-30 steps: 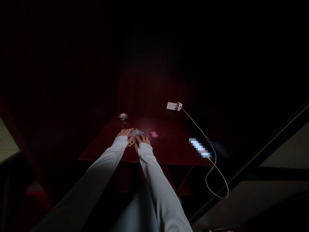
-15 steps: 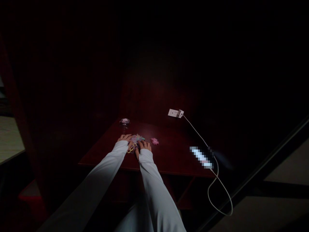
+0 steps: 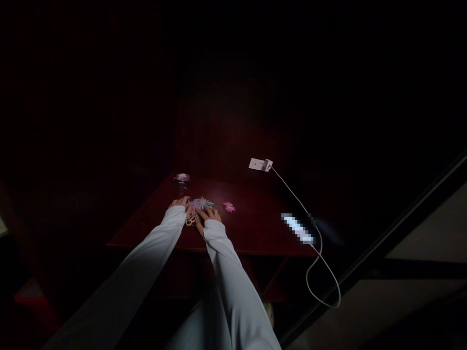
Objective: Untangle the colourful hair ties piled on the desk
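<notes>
A loose pile of small pastel bands that look like hair ties [image 3: 200, 202] lies on the dark red table [image 3: 251, 233], with yellow loops at its near side. My left hand [image 3: 179, 201] rests against the pile's left edge, fingers reaching forward. On the near right side, my right hand [image 3: 210, 214] touches the pile with its fingers apart. Both hands appear open, though the palms are hidden and the light is dim. Just right of the pile sits a small pink clump [image 3: 228, 207], apart from my right hand; its kind is unclear.
A clear round container [image 3: 182, 179] stands at the table's back left. On the right lies a blurred, lit device [image 3: 297, 228] with a white cable [image 3: 288, 187] running to a wall socket [image 3: 257, 164]. The cable loops down past the table's edge.
The whole view has shifted, so everything appears slightly further left and up. My right fingers reach a little further across the pile, which looks slightly rearranged between my hands.
</notes>
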The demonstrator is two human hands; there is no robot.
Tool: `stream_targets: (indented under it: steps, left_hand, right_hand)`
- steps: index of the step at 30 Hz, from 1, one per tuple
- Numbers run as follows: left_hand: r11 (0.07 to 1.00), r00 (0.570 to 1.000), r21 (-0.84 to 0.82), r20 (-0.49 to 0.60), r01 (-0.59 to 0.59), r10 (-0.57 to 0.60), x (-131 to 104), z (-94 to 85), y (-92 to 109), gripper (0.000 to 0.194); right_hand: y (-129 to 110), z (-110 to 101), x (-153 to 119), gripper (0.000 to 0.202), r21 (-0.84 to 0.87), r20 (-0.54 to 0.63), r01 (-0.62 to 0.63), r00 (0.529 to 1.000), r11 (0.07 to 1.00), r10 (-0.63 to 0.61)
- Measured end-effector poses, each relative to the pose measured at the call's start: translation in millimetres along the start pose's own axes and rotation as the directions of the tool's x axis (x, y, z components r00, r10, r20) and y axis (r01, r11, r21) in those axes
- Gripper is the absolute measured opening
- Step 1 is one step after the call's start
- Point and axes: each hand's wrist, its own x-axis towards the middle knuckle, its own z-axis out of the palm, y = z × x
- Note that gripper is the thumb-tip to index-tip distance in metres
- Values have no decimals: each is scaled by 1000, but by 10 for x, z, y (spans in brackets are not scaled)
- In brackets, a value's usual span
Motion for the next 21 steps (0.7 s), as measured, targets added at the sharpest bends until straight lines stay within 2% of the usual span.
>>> stream_targets:
  steps: [3,6,11,17,21]
  left_hand:
    - [999,999,30,12,42,-42,17,4,10,43]
    - [997,995,22,72,72,-73,51,18,-5,40]
    - [1000,986,-12,166,-2,3,27,-6,40,40]
    - [1000,987,-9,159,-16,17,-77,-90,143,43]
    - [999,994,-9,97,-52,53,-105,-141,169,40]
  right_hand:
    - [-28,-29,15,56,29,22,43,999,999,-44]
    - [-48,-53,34,58,59,29,81,996,995,-82]
    - [-40,-53,86,57,90,29,48,998,995,-50]
    - [42,31,132,60,109,-22,22,1000,994,-20]
    - [70,56,124,60,124,-74,19,997,992,-9]
